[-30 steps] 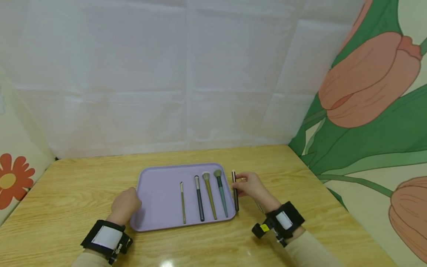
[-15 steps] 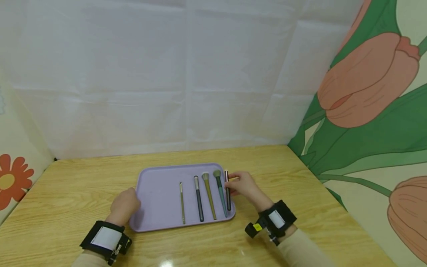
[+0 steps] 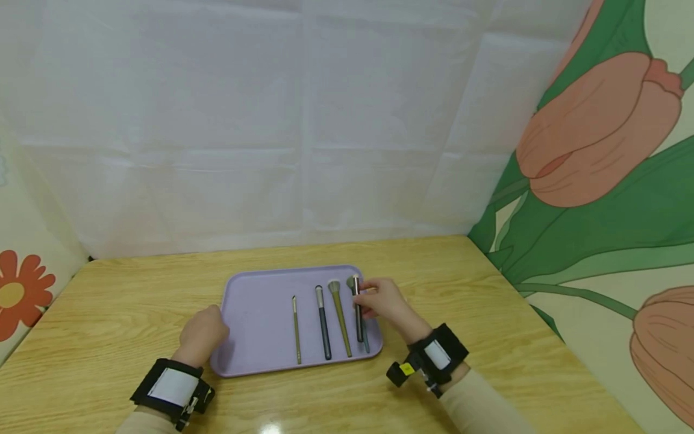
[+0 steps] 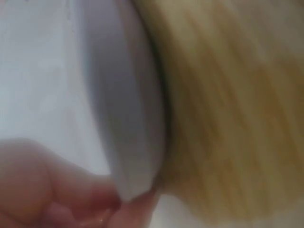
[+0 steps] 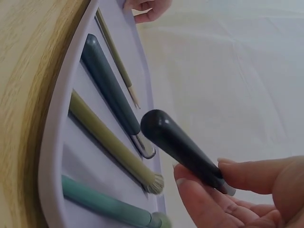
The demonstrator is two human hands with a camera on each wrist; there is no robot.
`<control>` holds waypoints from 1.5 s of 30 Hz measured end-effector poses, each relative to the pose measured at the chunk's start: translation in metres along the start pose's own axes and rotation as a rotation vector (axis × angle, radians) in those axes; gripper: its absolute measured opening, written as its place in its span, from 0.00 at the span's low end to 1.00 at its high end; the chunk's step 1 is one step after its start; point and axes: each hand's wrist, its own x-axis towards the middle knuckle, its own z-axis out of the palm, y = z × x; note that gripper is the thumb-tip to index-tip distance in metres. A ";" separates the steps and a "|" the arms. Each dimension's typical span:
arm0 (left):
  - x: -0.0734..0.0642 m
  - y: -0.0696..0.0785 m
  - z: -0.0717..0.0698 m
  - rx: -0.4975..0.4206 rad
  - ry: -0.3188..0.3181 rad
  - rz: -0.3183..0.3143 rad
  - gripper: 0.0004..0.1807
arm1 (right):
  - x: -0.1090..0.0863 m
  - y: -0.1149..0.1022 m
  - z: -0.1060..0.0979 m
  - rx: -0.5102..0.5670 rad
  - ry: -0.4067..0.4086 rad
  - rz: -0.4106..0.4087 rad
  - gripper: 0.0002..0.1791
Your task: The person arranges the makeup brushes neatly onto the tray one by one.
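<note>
My right hand pinches a black-handled makeup brush between thumb and fingers, at its metal neck. The brush is held over the right side of a lilac tray, overlapping a teal-handled makeup brush in the head view. In the right wrist view, the black handle's rounded end points toward the other brushes. On the tray lie an olive makeup brush, a dark blue-grey one and a thin one. My left hand grips the tray's left rim, thumb and finger pinching it.
The tray rests on a wood-grain table. A white sheet hangs behind the table. A tulip-patterned panel stands on the right and a flower-patterned one on the left.
My right hand has carried the black makeup brush leftward from just beyond the tray's right rim to above the teal brush. My left hand stays on the tray's rim.
</note>
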 end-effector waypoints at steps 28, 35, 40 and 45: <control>-0.001 0.000 0.000 0.001 0.011 0.008 0.08 | 0.000 -0.006 0.031 0.071 -0.004 -0.002 0.19; -0.002 0.001 -0.001 -0.001 0.005 0.001 0.08 | 0.002 -0.005 0.037 0.083 -0.029 -0.007 0.18; -0.002 0.001 -0.002 0.005 0.005 0.005 0.09 | 0.001 -0.005 0.042 0.092 -0.057 -0.023 0.17; -0.001 0.000 -0.001 0.003 0.007 0.011 0.09 | 0.000 -0.007 0.046 0.108 -0.076 -0.034 0.18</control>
